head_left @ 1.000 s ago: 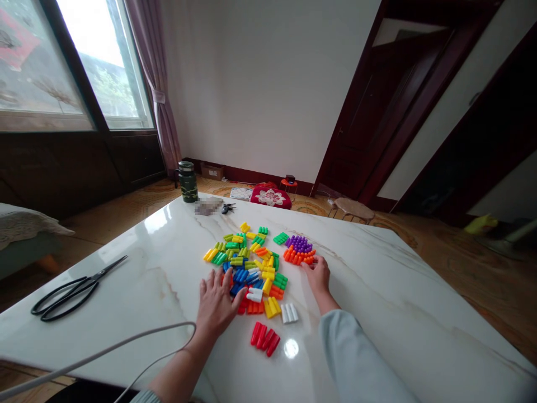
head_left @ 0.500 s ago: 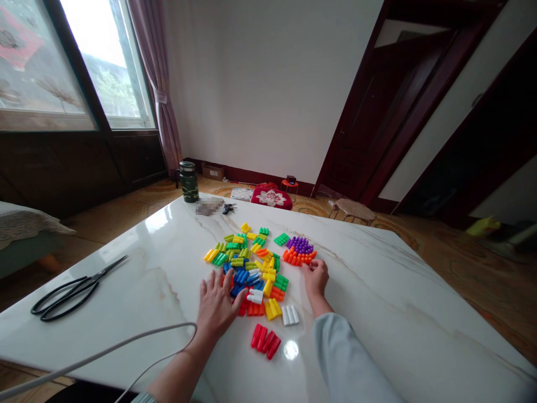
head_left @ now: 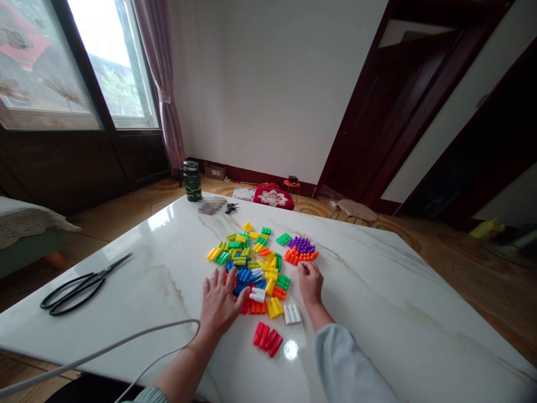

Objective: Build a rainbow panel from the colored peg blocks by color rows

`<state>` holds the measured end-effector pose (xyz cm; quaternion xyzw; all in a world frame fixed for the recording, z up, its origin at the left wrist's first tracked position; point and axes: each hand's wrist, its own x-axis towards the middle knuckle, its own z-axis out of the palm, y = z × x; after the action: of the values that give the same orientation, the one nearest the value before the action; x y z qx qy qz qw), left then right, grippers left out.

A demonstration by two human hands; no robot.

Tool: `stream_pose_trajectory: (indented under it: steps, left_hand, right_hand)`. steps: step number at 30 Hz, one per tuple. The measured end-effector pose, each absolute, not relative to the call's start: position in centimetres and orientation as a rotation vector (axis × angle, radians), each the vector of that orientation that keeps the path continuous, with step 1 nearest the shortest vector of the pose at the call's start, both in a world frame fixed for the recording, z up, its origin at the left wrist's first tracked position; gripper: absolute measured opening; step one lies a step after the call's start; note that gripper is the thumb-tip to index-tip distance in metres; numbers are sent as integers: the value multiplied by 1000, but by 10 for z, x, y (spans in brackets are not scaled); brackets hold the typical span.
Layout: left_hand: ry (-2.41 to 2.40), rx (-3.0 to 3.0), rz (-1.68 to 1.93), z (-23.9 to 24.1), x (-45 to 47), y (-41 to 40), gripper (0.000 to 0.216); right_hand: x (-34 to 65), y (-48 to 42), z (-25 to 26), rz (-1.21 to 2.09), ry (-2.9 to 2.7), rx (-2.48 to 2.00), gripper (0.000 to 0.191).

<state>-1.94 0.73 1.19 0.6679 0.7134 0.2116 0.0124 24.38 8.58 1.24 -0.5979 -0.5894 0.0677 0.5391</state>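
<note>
My left hand [head_left: 221, 302] rests with spread fingers at the near left edge of a pile of plastic bullet-shaped building blocks [head_left: 240, 261]. Its fingertips are over blue blocks [head_left: 244, 274] and partly hide them. My right hand [head_left: 311, 282] is closed, fingers curled together, just below a row of orange blocks [head_left: 301, 256]. What its fingers hold, if anything, is hidden. Purple blocks [head_left: 301, 244] stand packed behind the orange row, with green blocks [head_left: 284, 239] at their left. White blocks [head_left: 292, 314] and red blocks [head_left: 267, 339] lie nearest me.
Black-handled scissors [head_left: 86, 284] lie on the left of the white marble-patterned table [head_left: 377, 302]. A grey cable [head_left: 138, 334] crosses near my left forearm. At the far left corner stand a camouflage flask [head_left: 192, 182] and keys [head_left: 230, 207]. A stool [head_left: 356, 211] is beyond the table.
My right hand has drawn back slightly toward me, away from the orange row. My left hand keeps its place on the pile. The whole view has shifted slightly.
</note>
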Motion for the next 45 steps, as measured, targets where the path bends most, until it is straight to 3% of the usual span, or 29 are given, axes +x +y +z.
stream_pose_trajectory:
  steps: [7, 17, 23, 32, 39, 45]
  left_hand:
    - [2225, 2085, 660, 13, -19, 7, 68]
    - [2224, 2090, 663, 11, -20, 7, 68]
    - [2217, 2095, 649, 15, -19, 5, 67]
    - [2220, 2085, 641, 23, -17, 2, 67]
    - [2225, 2085, 629, 23, -17, 2, 69]
    - [2221, 2107, 651, 21, -18, 2, 67]
  right_hand:
    - [209, 99, 21, 555, -1585, -1278, 46]
    - [201, 111, 11, 600, -1569, -1390, 62]
    - [201, 94, 27, 643, -1539, -1321, 54]
    - [206, -41, 59, 506, -1973, -1226, 14]
    - [195, -82, 52, 363, -2311, -1313, 42]
    - [173, -69, 54, 368, -2310, -1369, 42]
